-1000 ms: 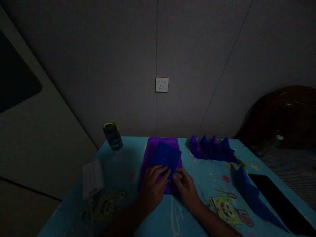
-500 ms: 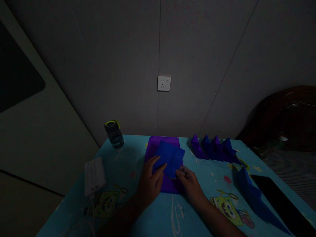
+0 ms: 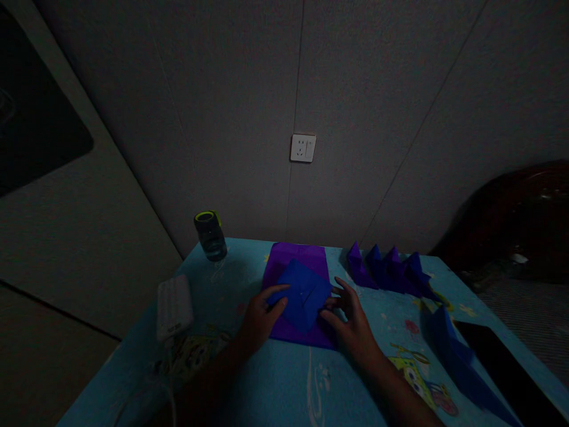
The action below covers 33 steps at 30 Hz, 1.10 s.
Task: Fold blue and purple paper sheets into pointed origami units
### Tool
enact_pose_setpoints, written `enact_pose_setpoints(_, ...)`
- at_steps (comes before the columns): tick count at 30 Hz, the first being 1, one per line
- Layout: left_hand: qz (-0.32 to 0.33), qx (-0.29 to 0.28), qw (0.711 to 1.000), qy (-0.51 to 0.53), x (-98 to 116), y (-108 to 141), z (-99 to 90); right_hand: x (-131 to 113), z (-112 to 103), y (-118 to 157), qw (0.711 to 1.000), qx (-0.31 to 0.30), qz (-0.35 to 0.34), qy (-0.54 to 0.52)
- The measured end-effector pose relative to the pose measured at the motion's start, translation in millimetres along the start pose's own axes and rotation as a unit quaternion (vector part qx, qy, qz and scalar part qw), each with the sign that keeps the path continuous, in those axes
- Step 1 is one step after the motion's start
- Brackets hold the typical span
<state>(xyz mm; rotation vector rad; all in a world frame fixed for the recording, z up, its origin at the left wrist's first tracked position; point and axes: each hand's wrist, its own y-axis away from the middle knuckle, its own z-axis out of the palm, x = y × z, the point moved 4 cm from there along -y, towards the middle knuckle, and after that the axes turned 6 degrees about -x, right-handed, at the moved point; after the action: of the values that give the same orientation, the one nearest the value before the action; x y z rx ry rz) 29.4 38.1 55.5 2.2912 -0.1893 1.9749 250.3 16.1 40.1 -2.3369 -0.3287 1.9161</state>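
Note:
A folded blue paper (image 3: pixel 302 290) lies tilted over a purple sheet (image 3: pixel 300 252) on the patterned blue tablecloth. My left hand (image 3: pixel 262 317) grips its left corner between thumb and fingers. At the right corner is my right hand (image 3: pixel 349 317), its fingers apart and curved around the paper's edge; the fingertips touch or nearly touch it. A slit or fold line runs diagonally across the paper's middle.
Several folded purple and blue paper shapes (image 3: pixel 393 270) stand at the back right. A larger blue folded shape (image 3: pixel 462 362) lies beside a black flat object (image 3: pixel 511 367). On the left are a bottle (image 3: pixel 212 237) and a white power bank (image 3: pixel 174 307) with a cable.
The blue paper has turned and its right flap now lies in line with the rest. My left hand has moved to the left corner; my right hand has spread its fingers. The view shifted slightly.

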Motion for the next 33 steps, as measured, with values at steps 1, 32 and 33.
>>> enact_pose_setpoints(1, 0.0, -0.004, 1.0, 0.005, 0.7, 0.2, 0.6, -1.9, -4.6, -0.8, 0.999, -0.01, -0.021, 0.046)
enact_pose_setpoints(32, 0.176, -0.105, 0.972, -0.118, -5.1, 8.4, 12.8, -18.8, -14.0, -3.1, 0.989, 0.076, -0.082, 0.099)
enact_pose_setpoints(33, 0.163, -0.109, 0.974, -0.114, -6.3, 8.4, 13.9, -18.3, -13.6, -3.3, 0.991, 0.09, -0.064, 0.077)
